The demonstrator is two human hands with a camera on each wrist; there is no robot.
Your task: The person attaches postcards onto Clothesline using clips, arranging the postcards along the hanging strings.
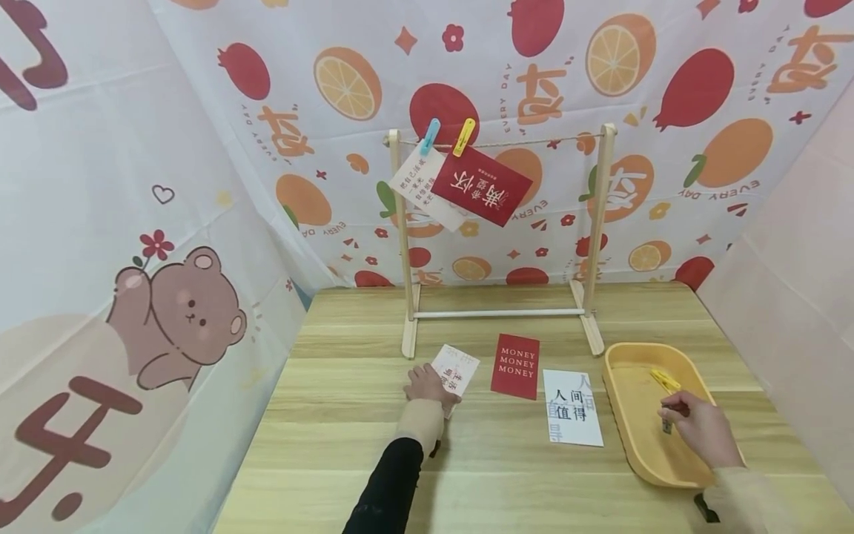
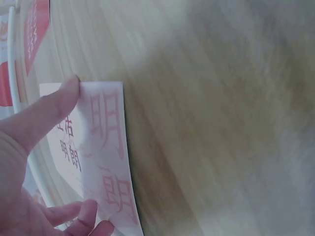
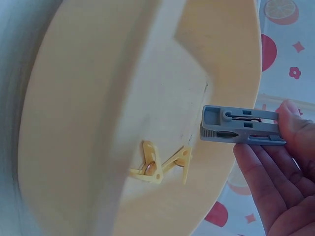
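Right hand (image 1: 699,429): grey clothespin (image 3: 243,130), pinched, above yellow tray (image 1: 640,426). Tray contents: two yellow clothespins (image 3: 155,172). Left hand (image 1: 429,386): pale card (image 2: 106,132), gripped across width on tabletop (image 1: 520,463). Beyond: wooden rack (image 1: 600,222) with two cards (image 1: 490,194) pegged to cord (image 1: 554,141).

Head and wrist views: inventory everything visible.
Table: one, tan, beneath rack
Rack: one, pale wood, back
Cord: one, brownish, rack top
Hanging cards: two, white, red, on cord
Hanging clips: two, blue, yellow, on cord
Table cards: three, pinkish, red, white, centre
Tray: one, amber, right
Tray clips: two, yellow, in tray
Held clip: one, grey, over tray
Printed cloths: two, whitish, behind and left
Side surface: one, pinkish, right
Sleeves: two, cream, one partly black, foreground
Left hand: one, on pinkish card
Right hand: one, pinching held clip
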